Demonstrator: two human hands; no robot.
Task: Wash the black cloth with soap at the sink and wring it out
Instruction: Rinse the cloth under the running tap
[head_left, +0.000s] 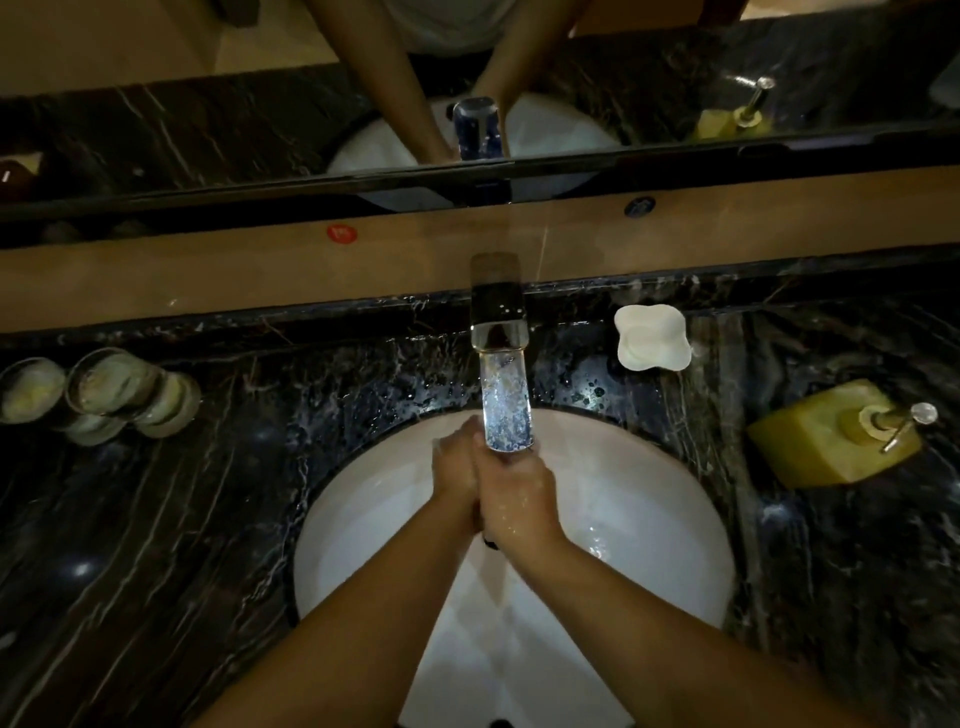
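My left hand (453, 467) and my right hand (517, 493) are pressed together over the white sink (670, 525), just under the tip of the faucet (501, 364). The right hand's fingers wrap over the left. The black cloth (489, 542) is squeezed between the palms; only a small dark edge shows below the hands. Both hands look wet. A white bar of soap sits in a white soap dish (652, 338) on the counter, right of the faucet.
A yellow pump soap dispenser (831, 436) stands on the dark marble counter (208, 519) at the right. Upturned glasses (104, 397) stand at the left. Behind the faucet a mirror (260, 130) reflects my arms and the basin.
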